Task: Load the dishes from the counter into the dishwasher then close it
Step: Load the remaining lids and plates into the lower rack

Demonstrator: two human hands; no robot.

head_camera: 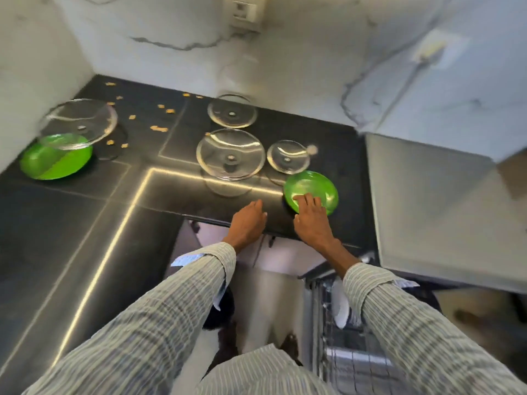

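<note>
Green plastic, a small plate (312,189) is seen at the near right edge of the dark counter (85,201), and the straight fingers of the right hand (312,216) are laid on its near rim, nothing being gripped. The left hand (248,220) is held open just beside it, over the counter edge. Glass lids (231,152) are spread behind the plate, and a white dish (340,306) is racked in the open dishwasher (350,354) below.

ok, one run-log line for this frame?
phase: pick from counter | right hand: fingers on green plate, no grip yet | left hand: open, on counter edge | dishwasher rack: out
</note>
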